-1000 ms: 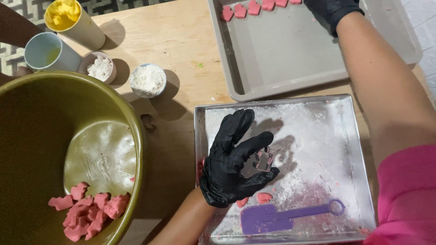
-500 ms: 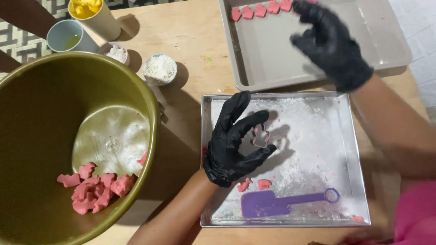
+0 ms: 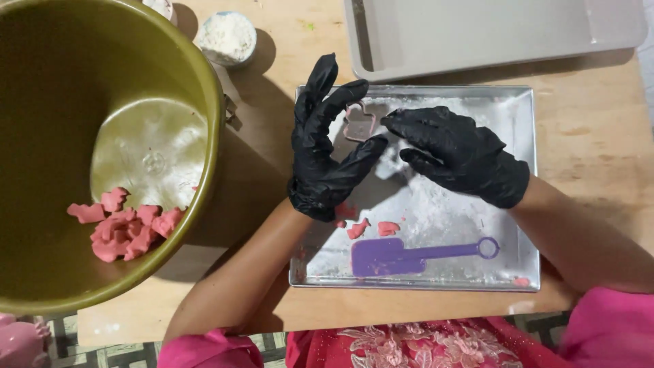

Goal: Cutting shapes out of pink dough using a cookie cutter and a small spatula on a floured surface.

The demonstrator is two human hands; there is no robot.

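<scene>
- Head view, far left: large olive-green round bowl (image 3: 204,82) on the wooden table (image 3: 599,136); a heap of pink dough scraps (image 3: 126,221) lies low in its left half.
- Top, just right of the bowl rim: small round cup of white flour (image 3: 228,37).
- Centre: shallow square metal tray dusted with flour (image 3: 521,204). Left hand (image 3: 327,146) in a black glove is over the tray's upper left part, fingers spread upward, thumb and forefinger pinching a small pink cookie cutter (image 3: 359,123) at its edges.
- Cutter is held above the floured tray surface; contact with the tray cannot be told.
- Below the left hand, on the tray: three small pink dough bits (image 3: 371,227); nearer the front edge, a flat purple plastic scraper with a ring handle (image 3: 409,255).
- Right hand (image 3: 460,153), black glove, fingers half-curled, fingertips at the cutter's right side, holding nothing else.
- Top right: grey rectangular baking tray (image 3: 477,34), beyond the metal one.
</scene>
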